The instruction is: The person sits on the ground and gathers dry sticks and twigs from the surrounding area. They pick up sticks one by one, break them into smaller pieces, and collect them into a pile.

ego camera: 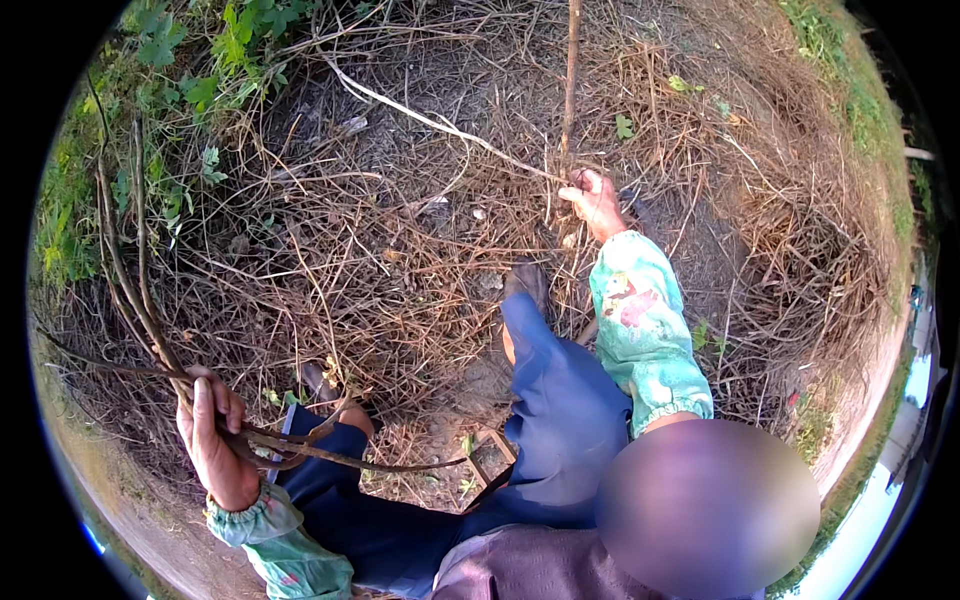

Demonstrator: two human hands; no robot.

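At the lower left, my left hand (214,435) is closed around a bundle of brown woody stems (131,285). The stems fan out upward past the fingers, and thinner curved ends stick out to the right, across my trouser leg. My right hand (596,202) is reached out ahead, pinching the end of a long pale stem (442,124). That stem runs up and left over the ground litter. Just beyond the right fingers, a straight brown stick (573,82) rises to the top of the view; whether the hand touches it I cannot tell.
Dry twigs (360,277) cover the ground, with a thicker heap (802,277) on the right. Leafy green plants (232,45) grow at the upper left. My dark shoe (528,281) rests among the twigs. A small wooden frame (491,457) is partly visible between my legs.
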